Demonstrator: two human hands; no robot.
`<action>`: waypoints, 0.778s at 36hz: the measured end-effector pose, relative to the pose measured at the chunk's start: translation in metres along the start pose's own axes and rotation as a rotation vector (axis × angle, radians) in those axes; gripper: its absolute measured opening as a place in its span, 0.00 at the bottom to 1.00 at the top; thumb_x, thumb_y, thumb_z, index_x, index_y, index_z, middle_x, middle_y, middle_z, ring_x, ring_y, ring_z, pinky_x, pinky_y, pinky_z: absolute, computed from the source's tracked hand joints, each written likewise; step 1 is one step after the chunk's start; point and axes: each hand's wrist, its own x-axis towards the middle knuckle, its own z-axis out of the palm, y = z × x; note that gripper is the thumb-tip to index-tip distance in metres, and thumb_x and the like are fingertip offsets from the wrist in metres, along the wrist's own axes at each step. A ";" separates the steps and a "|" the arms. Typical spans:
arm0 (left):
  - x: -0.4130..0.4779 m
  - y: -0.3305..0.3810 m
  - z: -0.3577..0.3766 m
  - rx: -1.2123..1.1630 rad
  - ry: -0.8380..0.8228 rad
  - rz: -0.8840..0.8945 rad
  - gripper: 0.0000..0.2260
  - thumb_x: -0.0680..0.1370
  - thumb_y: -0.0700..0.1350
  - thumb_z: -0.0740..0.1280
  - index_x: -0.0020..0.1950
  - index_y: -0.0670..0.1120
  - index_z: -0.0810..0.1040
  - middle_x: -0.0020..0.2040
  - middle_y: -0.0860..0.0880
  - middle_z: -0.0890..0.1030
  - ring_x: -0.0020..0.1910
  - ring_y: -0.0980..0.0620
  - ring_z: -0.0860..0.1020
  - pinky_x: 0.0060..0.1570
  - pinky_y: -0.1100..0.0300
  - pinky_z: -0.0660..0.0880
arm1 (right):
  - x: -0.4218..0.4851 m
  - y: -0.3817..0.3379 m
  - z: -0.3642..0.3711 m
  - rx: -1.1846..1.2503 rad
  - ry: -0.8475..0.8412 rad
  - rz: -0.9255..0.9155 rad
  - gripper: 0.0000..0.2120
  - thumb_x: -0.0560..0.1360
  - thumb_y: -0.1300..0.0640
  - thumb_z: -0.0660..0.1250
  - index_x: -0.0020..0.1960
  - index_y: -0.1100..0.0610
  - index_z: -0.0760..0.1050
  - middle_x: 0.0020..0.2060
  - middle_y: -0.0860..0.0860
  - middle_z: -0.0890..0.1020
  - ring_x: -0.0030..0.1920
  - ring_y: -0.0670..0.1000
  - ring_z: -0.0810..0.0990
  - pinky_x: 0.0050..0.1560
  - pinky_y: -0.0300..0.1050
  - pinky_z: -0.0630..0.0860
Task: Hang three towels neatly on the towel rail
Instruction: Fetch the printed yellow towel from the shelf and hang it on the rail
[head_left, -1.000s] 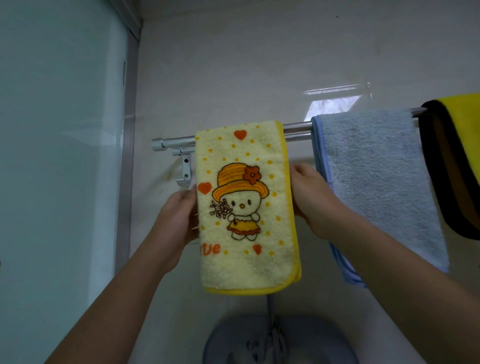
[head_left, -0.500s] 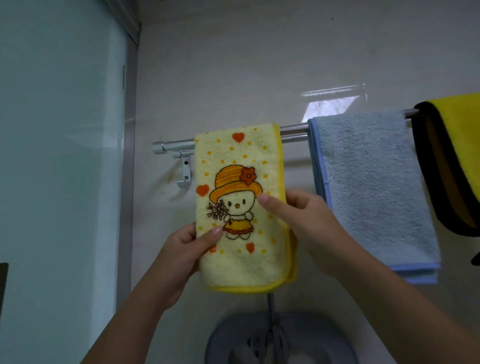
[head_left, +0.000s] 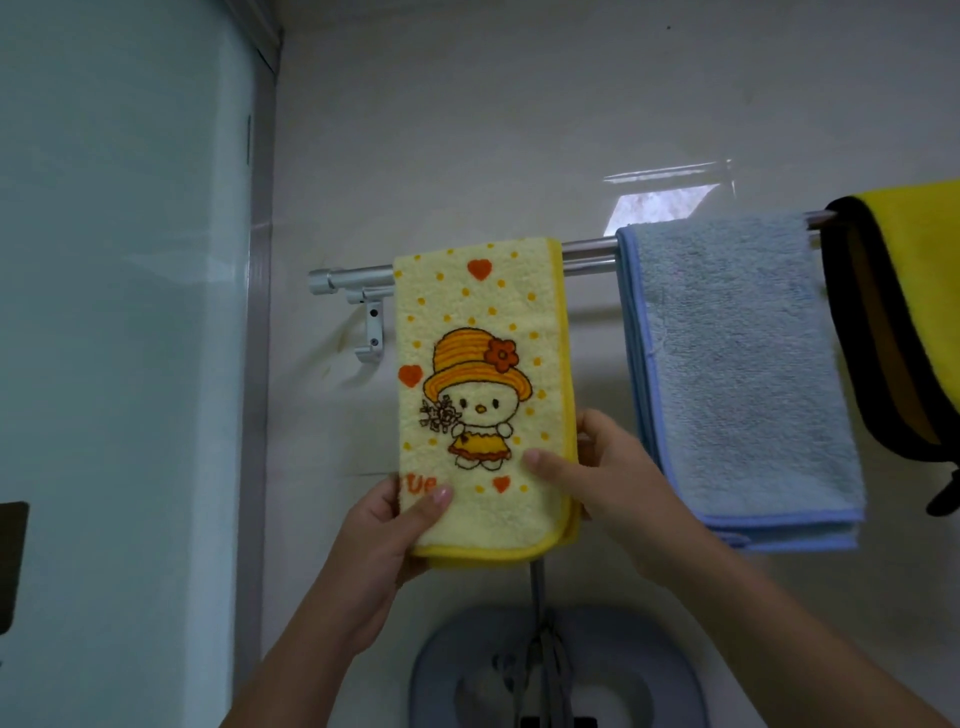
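Observation:
A pale yellow towel (head_left: 483, 322) with a cartoon figure in an orange hat hangs folded over the left part of the silver towel rail (head_left: 587, 254). My left hand (head_left: 384, 540) pinches its lower left corner, thumb on the front. My right hand (head_left: 597, 478) pinches its lower right edge, thumb on the front. A light blue towel (head_left: 737, 364) hangs over the rail to the right. A bright yellow towel with black trim (head_left: 914, 291) hangs at the far right, partly out of frame.
The rail's bracket (head_left: 371, 332) is fixed to a glossy cream wall. A frosted glass panel (head_left: 119, 312) with a grey frame stands on the left. Below the towels sits a grey-blue rounded object (head_left: 452, 670) with a cord hanging over it.
Both hands have slid down from the towel's side edges to its lower corners. The yellow cartoon towel now hangs straighter on the rail.

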 end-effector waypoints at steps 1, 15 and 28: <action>-0.001 -0.003 -0.001 -0.014 0.000 -0.027 0.16 0.62 0.48 0.71 0.49 0.48 0.80 0.46 0.49 0.85 0.42 0.52 0.84 0.33 0.60 0.79 | -0.003 0.003 0.001 -0.009 -0.025 0.016 0.12 0.71 0.54 0.70 0.53 0.49 0.73 0.49 0.46 0.82 0.48 0.46 0.82 0.40 0.41 0.80; -0.005 -0.024 -0.001 -0.219 0.032 -0.107 0.17 0.64 0.44 0.70 0.51 0.40 0.76 0.41 0.47 0.85 0.36 0.54 0.83 0.29 0.63 0.77 | -0.026 0.034 0.024 0.141 0.185 0.074 0.03 0.71 0.60 0.70 0.43 0.59 0.77 0.40 0.57 0.84 0.42 0.56 0.83 0.46 0.55 0.80; -0.014 -0.021 0.016 -0.421 -0.049 -0.066 0.16 0.69 0.40 0.66 0.57 0.42 0.75 0.52 0.44 0.84 0.50 0.49 0.82 0.40 0.59 0.80 | -0.030 0.036 0.041 0.589 0.122 0.135 0.21 0.60 0.54 0.73 0.52 0.56 0.77 0.46 0.52 0.86 0.46 0.52 0.84 0.42 0.46 0.81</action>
